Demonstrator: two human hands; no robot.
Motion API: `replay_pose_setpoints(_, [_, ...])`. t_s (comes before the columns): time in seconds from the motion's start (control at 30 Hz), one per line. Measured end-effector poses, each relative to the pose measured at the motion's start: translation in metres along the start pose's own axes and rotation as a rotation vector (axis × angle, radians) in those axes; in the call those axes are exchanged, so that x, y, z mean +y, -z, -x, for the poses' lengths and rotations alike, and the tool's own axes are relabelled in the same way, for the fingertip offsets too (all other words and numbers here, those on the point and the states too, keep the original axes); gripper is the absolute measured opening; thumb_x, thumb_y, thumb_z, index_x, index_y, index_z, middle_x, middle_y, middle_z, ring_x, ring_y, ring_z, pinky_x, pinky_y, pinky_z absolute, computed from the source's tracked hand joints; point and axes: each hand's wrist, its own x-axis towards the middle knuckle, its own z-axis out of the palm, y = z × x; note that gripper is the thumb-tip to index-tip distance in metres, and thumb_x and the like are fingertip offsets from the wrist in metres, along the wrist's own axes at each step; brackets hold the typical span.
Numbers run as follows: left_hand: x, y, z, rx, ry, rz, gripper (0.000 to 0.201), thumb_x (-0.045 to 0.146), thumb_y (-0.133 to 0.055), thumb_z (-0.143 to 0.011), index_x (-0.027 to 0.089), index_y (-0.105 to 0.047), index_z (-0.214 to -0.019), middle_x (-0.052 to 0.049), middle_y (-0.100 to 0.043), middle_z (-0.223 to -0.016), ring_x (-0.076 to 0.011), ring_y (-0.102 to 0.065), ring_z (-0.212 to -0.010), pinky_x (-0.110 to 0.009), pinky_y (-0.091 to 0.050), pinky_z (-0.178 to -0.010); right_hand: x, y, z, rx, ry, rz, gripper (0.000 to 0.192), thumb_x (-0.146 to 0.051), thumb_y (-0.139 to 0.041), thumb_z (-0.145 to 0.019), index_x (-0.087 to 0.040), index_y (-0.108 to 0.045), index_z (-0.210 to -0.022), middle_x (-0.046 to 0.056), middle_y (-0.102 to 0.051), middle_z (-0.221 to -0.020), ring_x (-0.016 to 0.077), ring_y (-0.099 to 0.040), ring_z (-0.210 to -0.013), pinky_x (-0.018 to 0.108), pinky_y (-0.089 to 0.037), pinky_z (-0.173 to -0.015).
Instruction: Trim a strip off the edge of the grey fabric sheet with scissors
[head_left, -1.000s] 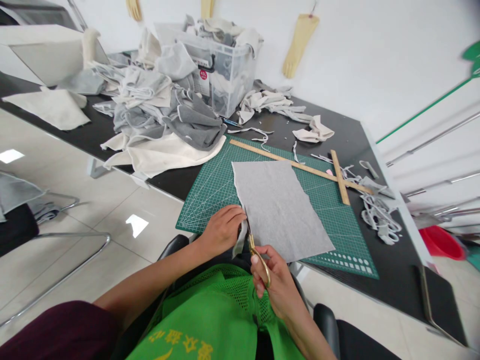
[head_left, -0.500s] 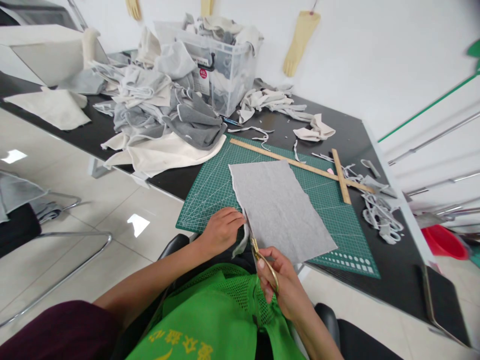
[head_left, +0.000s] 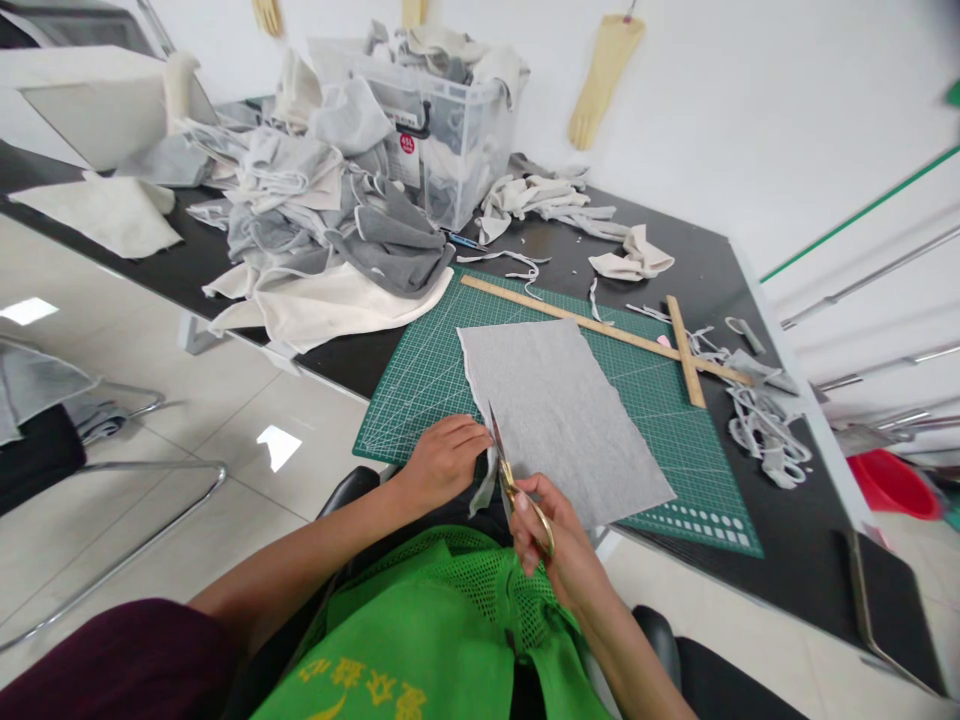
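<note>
- Black table (head_left: 675, 262) carried everything, with a heap of grey and cream fabric (head_left: 315, 220) at ten o'clock from the hands and a clear plastic bin (head_left: 450, 150) stuffed with scraps at twelve.
- Green cutting mat (head_left: 420, 370) lay just in front of the person, its near edge at the table's edge.
- Grey fabric sheet (head_left: 559, 410) rested flat on the mat, at one o'clock from the right hand and at three o'clock from the left hand.
- Wooden ruler (head_left: 600, 328) lay across the mat's far side, a shorter wooden stick (head_left: 686, 350) crossing it at two o'clock, with grey trimmings (head_left: 765, 430) beyond.
- Left hand (head_left: 442, 462) lay curled, fingers down, pressing the sheet's left border onto the mat.
- Right hand (head_left: 559, 545) was closed round the handles of the gold scissors (head_left: 514, 480).
- Scissor blades pointed to eleven o'clock, inside the sheet's near left edge, just beside the left fingertips; a narrow cut strip (head_left: 487, 485) hung between the hands.
</note>
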Motion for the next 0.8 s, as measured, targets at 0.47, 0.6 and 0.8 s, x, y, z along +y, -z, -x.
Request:
replay_pose_setpoints(0.47, [-0.0008,-0.0013,0.003,0.008,0.009,0.02,0.033,0.001,-0.048,-0.09,0.016,-0.07,-0.11,-0.006,-0.078,-0.107,-0.0199,-0.072,-0.102,-0.041,-0.059,-0.105,0.003,-0.0019,-0.0024,-0.001,0.034,0.06,0.048,-0.061,-0.074,-0.089,-0.023,-0.049,-0.101,-0.012,-0.043,-0.058,0.0053,-0.035,-0.042,0.014,-0.033,-0.037])
replay_pose_setpoints(0.6, [-0.0011,-0.0021,0.0042,0.006,0.015,0.014,0.033,0.001,-0.048,-0.09,0.016,-0.07,-0.11,-0.006,-0.077,-0.107,-0.0196,-0.072,-0.102,-0.041,-0.058,-0.107,0.0041,-0.0031,0.0001,-0.012,0.051,0.072,0.046,-0.06,-0.073,-0.091,-0.022,-0.05,-0.102,-0.012,-0.041,-0.059,0.0045,-0.034,-0.042,0.014,-0.034,-0.037])
replay_pose_setpoints(0.8, [0.0002,-0.0007,0.0022,-0.006,0.013,0.002,0.031,0.002,-0.047,-0.091,0.016,-0.07,-0.107,-0.006,-0.077,-0.105,-0.019,-0.072,-0.1,-0.041,-0.058,-0.106,0.0082,-0.0034,0.0018,-0.014,0.067,0.043,0.045,-0.06,-0.072,-0.092,-0.023,-0.049,-0.104,-0.012,-0.041,-0.059,0.0042,-0.034,-0.042,0.013,-0.035,-0.037])
